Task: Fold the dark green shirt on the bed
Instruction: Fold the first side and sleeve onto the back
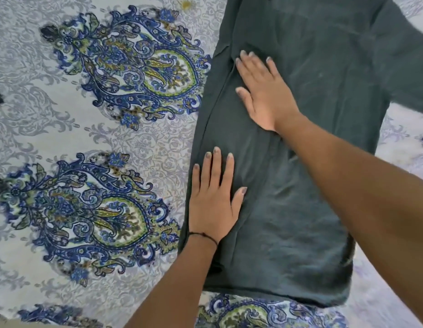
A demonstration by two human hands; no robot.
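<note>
Pressing the dark green shirt (300, 162) flat on the bed (87, 129) with both your palms.

Your left hand (214, 204) lies open, fingers spread, on the folded left edge; your right hand (264, 95) rests open farther up the same fold. One sleeve (404, 55) reaches off to the right.

The setting looked like a bedroom in a home. A bed filled the whole view, covered by a pale bedsheet (92, 138) printed with faint grey scrollwork and large blue, green and yellow paisley medallions (125, 67). A small yellowish stain (186, 4) marked the sheet near the top edge. A dark green shirt (312, 162) lay spread flat on the sheet, the sort of laundry handled at home. No walls or furniture were visible.
</note>
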